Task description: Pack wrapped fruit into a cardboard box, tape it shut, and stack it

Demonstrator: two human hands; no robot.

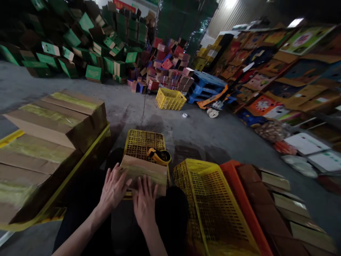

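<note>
A small cardboard box (157,167) with a strip of yellowish tape along it lies on an upturned yellow crate (145,138) between my knees. My left hand (114,185) rests at the box's left end with its fingers spread. Flat on the taped side lies my right hand (145,201), fingers stretched out. Neither hand is wrapped around anything. Just behind the box, on the crate, sits a tape dispenser (159,155) with a yellow and black body.
Taped cartons (55,121) fill a yellow crate at my left. To my right stand a yellow crate (207,199) and an orange crate (231,169) beside more taped boxes (290,209). Farther off are a yellow crate (170,99), an orange pallet jack (213,99) and heaped green boxes (93,73).
</note>
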